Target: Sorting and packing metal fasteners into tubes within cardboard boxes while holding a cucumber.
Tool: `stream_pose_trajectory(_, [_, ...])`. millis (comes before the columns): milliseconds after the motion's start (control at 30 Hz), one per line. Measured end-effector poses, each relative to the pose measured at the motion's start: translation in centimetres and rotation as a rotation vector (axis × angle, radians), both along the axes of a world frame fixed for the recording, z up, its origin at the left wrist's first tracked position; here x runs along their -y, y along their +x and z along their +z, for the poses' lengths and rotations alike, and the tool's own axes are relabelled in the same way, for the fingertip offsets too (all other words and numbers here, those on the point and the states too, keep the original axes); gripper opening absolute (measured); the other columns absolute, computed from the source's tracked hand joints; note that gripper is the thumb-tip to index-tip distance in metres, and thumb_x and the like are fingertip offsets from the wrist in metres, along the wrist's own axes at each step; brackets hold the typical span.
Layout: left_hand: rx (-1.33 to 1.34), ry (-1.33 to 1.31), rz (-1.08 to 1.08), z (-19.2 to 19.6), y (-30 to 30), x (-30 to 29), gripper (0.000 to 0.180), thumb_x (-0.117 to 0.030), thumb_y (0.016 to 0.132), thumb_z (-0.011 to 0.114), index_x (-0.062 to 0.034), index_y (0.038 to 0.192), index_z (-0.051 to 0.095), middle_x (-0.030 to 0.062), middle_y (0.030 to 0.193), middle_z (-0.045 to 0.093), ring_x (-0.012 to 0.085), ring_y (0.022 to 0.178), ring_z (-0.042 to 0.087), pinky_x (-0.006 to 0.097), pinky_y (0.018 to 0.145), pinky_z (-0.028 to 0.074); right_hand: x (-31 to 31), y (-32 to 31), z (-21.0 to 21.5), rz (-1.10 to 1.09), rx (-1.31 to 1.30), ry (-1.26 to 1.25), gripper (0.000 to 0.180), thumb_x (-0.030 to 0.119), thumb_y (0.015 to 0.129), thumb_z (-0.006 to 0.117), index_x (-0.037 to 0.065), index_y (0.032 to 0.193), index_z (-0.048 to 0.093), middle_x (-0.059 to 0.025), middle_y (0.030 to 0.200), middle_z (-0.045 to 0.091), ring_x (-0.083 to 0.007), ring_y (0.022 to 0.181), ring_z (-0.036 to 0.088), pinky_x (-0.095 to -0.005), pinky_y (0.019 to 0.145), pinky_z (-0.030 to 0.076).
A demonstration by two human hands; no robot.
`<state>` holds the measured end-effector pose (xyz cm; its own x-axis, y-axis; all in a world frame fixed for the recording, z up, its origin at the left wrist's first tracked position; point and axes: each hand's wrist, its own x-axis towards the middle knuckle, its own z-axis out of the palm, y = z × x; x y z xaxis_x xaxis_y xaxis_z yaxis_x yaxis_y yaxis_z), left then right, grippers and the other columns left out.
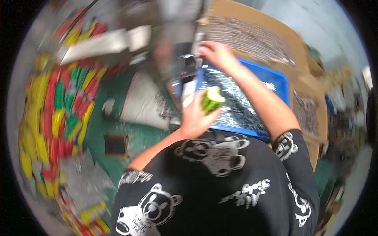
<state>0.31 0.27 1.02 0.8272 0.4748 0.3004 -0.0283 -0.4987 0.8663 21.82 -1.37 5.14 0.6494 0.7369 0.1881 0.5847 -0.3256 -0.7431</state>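
My left hand [195,118] is closed round a bundle of short green and yellow-green pieces [212,100], held just over the near left part of a blue tray [281,82]. Inside the tray lie many small, dark, shiny metal pieces [240,104]. My right hand [216,55] reaches to the tray's far left corner, beside a dark machine part [187,65]. Its fingers are bent together at the machine's edge. Whatever they grip is hidden and slightly blurred.
Left of the machine, a pale cloth-like piece [145,103] lies on the green surface [104,131]. Red, yellow and green handle-like pieces [59,114] are heaped at the left, with a clear plastic bag [84,179]. Cardboard boxes [228,8] holding thin rods stand behind the tray and at its right.
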Motion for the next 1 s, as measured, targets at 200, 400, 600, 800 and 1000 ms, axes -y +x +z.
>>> stream_pose_trajectory(200, [0.036,-0.155,0.021,-0.8,0.3,0.5,0.051,-0.009,0.076,0.075,0.0003,0.120,0.050,0.0084,0.109,0.059,0.0168,0.097,0.056,0.031,0.086,0.045,16.0,-2.3,-2.3,-0.191,-0.178,0.254,0.025,0.012,0.089,0.056,-0.001,0.110,0.061,-0.0113,0.085,0.069,-0.0135,0.076,0.067,-0.0291,0.071,0.054])
stream_pose_trajectory(400, [0.078,0.098,0.129,-2.8,0.6,-1.0,0.054,-0.021,0.085,0.070,0.0055,0.125,0.047,0.0154,0.114,0.059,0.0216,0.099,0.056,0.034,0.087,0.044,35.9,-5.0,-4.9,-0.734,-0.312,0.683,0.020,0.009,0.091,0.051,-0.001,0.105,0.063,-0.0076,0.082,0.066,-0.0127,0.064,0.063,-0.0261,0.057,0.053])
stream_pose_trajectory(600, [0.008,0.158,0.171,-3.2,1.2,-0.7,0.062,-0.026,0.085,0.069,0.0075,0.129,0.042,0.0199,0.112,0.058,0.0240,0.095,0.057,0.035,0.084,0.046,58.4,-7.3,-16.0,-1.589,-0.009,0.129,0.024,0.014,0.089,0.051,0.000,0.105,0.062,-0.0142,0.086,0.067,-0.0298,0.071,0.064,-0.0381,0.065,0.053])
stream_pose_trajectory(800, [0.009,0.216,0.113,-2.4,1.9,-0.2,0.057,-0.029,0.088,0.065,0.0038,0.130,0.043,0.0176,0.115,0.057,0.0237,0.097,0.056,0.035,0.085,0.044,71.0,-6.1,-23.7,-1.527,0.099,-0.452,0.040,0.025,0.086,0.051,0.007,0.122,0.053,-0.0227,0.112,0.060,-0.0384,0.104,0.056,-0.0456,0.088,0.046])
stream_pose_trajectory(1000, [-0.121,0.176,0.112,-2.0,1.2,0.0,0.057,-0.020,0.089,0.063,0.0059,0.133,0.038,0.0167,0.122,0.052,0.0245,0.105,0.052,0.034,0.092,0.040,69.7,-5.3,-23.4,-1.464,0.032,-0.812,0.039,0.009,0.081,0.054,0.006,0.120,0.051,-0.0227,0.116,0.049,-0.0401,0.100,0.055,-0.0465,0.086,0.047])
